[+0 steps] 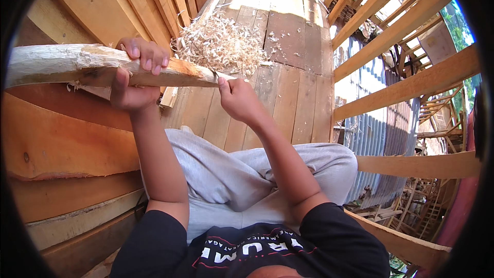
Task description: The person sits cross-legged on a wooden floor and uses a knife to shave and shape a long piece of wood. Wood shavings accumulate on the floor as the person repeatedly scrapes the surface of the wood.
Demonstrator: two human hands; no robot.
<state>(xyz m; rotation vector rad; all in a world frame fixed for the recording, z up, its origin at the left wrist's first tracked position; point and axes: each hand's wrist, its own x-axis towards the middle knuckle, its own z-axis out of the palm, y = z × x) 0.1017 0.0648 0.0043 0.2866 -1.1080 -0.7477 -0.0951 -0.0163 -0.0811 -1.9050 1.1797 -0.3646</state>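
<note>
A long pale piece of wood point(62, 66), stripped of bark and roughly shaved, lies crosswise in front of me, wide at the left and narrowing to the right. My left hand point(135, 96) is closed round its middle, thumb on the near side and fingers over the top. At the narrow end, my right hand point(240, 101) is closed in a fist with its thumb against the wood's tip. A thin dark sliver shows beside that thumb; most of what this hand holds is hidden inside the fist.
A heap of curled wood shavings point(221, 45) lies on the plank floor point(293, 100) ahead. Boards point(67, 146) line my left side. On the right runs a slatted wooden railing point(406, 92), with corrugated metal sheets point(378, 128) beyond. My crossed legs point(242, 175) sit below the wood.
</note>
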